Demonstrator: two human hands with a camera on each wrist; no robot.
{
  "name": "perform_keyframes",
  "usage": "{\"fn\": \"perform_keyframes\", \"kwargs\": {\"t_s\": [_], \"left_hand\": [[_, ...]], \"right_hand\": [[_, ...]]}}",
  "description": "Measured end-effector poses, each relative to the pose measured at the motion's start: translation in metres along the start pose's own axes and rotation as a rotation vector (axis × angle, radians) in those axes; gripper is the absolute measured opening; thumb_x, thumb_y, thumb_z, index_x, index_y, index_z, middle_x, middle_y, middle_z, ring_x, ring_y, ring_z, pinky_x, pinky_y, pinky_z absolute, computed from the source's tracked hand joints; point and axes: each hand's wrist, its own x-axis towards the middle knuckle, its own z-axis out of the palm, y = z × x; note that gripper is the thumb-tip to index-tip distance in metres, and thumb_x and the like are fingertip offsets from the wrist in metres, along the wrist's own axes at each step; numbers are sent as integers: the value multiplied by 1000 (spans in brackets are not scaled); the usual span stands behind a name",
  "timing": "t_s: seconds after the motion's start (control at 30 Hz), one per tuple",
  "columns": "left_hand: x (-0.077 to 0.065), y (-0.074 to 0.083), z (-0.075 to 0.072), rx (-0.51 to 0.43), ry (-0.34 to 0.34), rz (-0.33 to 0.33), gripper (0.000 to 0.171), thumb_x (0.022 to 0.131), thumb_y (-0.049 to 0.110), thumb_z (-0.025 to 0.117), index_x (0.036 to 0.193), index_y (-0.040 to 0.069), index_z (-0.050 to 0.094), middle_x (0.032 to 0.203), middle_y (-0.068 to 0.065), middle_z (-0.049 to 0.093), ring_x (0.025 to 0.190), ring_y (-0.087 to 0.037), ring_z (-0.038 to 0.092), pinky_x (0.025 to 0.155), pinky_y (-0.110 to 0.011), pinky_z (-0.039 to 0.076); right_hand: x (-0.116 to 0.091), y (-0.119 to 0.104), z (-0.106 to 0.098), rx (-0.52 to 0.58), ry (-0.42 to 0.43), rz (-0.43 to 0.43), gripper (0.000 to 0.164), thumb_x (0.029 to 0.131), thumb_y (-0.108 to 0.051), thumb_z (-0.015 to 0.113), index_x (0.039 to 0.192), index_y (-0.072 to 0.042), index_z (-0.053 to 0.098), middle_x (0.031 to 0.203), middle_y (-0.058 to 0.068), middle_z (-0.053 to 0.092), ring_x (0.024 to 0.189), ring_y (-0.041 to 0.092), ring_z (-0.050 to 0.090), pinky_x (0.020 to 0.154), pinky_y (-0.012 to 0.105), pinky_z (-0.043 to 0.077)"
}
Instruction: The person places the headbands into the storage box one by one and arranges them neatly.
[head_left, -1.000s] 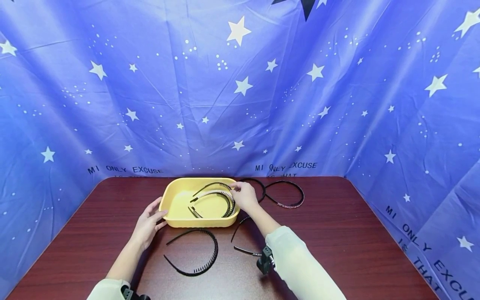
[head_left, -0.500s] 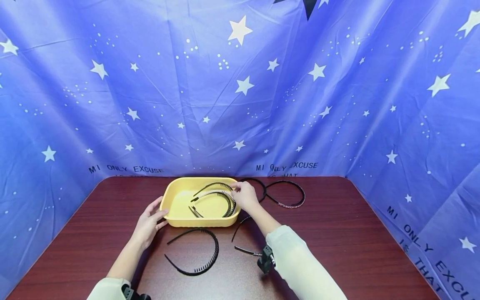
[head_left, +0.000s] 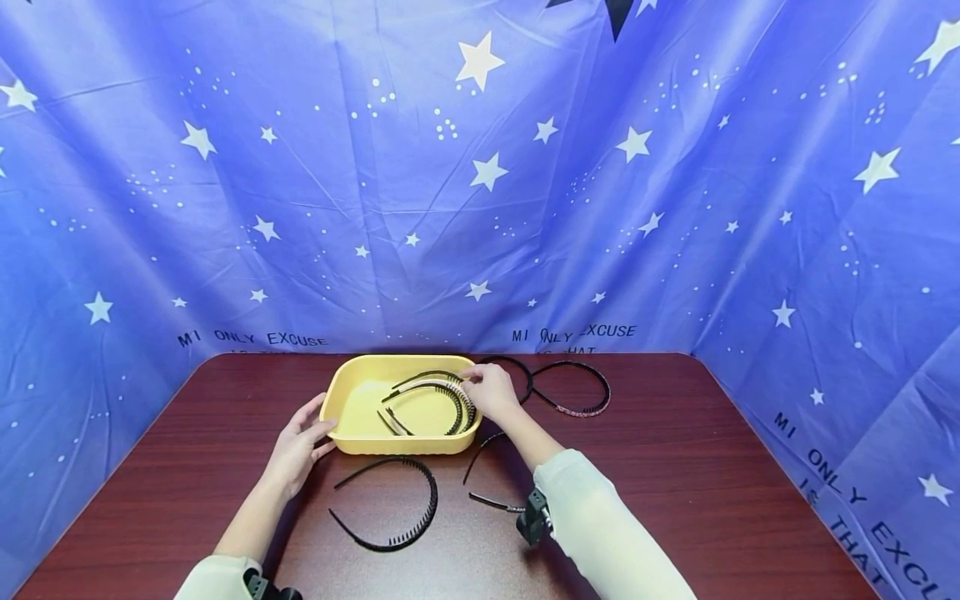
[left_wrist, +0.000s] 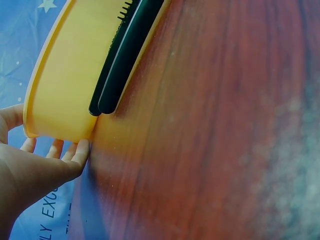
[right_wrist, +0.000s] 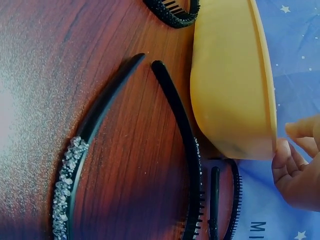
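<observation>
Left grip: your left hand point(head_left: 292, 450) has hold of the left end of the yellow, round-cornered plastic tub point(head_left: 401, 446), sitting on the dark-red wood-grain worktop point(head_left: 712, 500).
Right grip: your right hand point(head_left: 491, 393) is at the tub's right end, fingertips over the rim; whether they pinch a headband, I can't tell.
Bands inside: curved black toothed headbands point(head_left: 458, 408) and a slim pale headband point(head_left: 420, 384) nest there, tips pointing left.
Nesting tip: brace with your left, ease each curve snug inside the next, and mind the teeth, which could snag.
Band in front: a black toothed hoop-shaped headband point(head_left: 433, 498) lies just before the tub.
Head view: only this one looks inside.
Right wrist view: here's the clear-crystal black headband point(right_wrist: 63, 190), partly hidden from above by your arm.
Left wrist view: your fingertips point(left_wrist: 82, 146) show against the end wall.
</observation>
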Motion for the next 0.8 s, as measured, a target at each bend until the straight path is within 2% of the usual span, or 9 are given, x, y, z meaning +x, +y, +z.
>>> {"fn": "perform_keyframes", "kwargs": {"t_s": [0.13, 0.4, 0.8], "left_hand": [[0, 0, 0, 1, 2, -2, 64, 93, 11, 53, 149, 11, 20, 106, 10, 48, 93, 1, 56, 81, -21, 49], [0, 0, 1, 1, -7, 6, 66, 93, 10, 54, 149, 10, 19, 110, 6, 47, 93, 1, 57, 80, -21, 50], [0, 1, 0, 7, -2, -3, 65, 94, 11, 52, 149, 12, 18, 112, 4, 47, 94, 0, 57, 81, -21, 49]], "right_hand": [[0, 0, -2, 34, 1, 15, 20, 84, -11, 63, 102, -10, 72, 95, 8, 69, 78, 17, 59, 67, 26, 46], [2, 3, -5, 49, 36, 6, 19, 83, -14, 66, 100, -10, 72, 89, 7, 69, 81, 17, 61, 70, 27, 47], [4, 11, -21, 73, 91, -20, 19, 83, -13, 66, 100, -7, 72, 91, 9, 70, 85, 22, 63, 75, 31, 50]]}}
